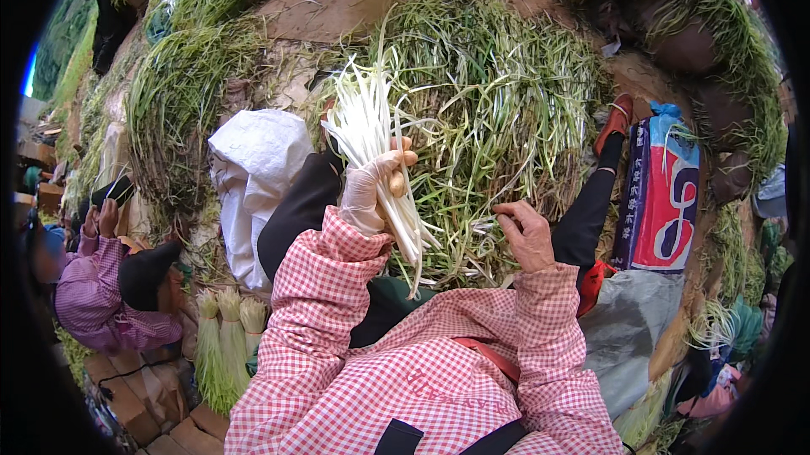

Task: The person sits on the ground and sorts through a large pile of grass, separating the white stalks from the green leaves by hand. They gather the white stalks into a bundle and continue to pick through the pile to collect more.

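Note:
My left hand [377, 185], in a thin pale glove with bare fingertips, is closed round a bunch of white chive-like stalks [364, 113]. The bunch stands nearly upright, its thicker part spreading above the fist and thin ends sticking out below. Lower right of it, my bare right hand [530, 235] is just over the near edge of a broad heap of green and yellowish stalks [498, 109]. Its fingers are bent and point left, slightly apart, near a few pale scraps; nothing shows in them. My legs stretch out on either side of the heap.
A white sack [263, 164] lies left of my leg; a red and blue printed bag [662, 193] lies at the right. Tied green bundles [229, 337] stand at lower left. Another person [118, 286] sits at far left. More stalk heaps [190, 100] surround me.

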Motion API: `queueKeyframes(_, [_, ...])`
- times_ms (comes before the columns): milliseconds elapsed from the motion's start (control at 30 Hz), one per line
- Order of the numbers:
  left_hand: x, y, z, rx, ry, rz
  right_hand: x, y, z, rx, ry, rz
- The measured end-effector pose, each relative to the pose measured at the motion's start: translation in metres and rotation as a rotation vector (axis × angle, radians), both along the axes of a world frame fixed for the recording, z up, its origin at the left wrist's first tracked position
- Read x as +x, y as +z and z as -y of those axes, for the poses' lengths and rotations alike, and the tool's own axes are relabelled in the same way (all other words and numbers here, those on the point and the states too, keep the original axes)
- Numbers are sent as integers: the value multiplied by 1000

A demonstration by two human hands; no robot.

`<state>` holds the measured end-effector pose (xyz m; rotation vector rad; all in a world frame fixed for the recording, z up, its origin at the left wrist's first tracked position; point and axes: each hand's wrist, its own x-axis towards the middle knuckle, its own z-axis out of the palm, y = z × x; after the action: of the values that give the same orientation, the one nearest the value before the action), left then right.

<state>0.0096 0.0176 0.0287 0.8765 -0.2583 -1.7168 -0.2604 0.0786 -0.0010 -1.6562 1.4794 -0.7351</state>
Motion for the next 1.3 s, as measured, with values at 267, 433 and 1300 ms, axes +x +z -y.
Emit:
queueKeyframes(267, [-26, -9, -19, 10, -239, 0, 89, 31, 51, 306, -137, 845])
queueKeyframes(433, [-32, -10, -21, 45, -339, 132, 85, 26, 72, 217, -211, 626])
queueKeyframes(1300, [-2, -10, -3, 22, -21, 175, 68, 7, -35, 516, 24, 619])
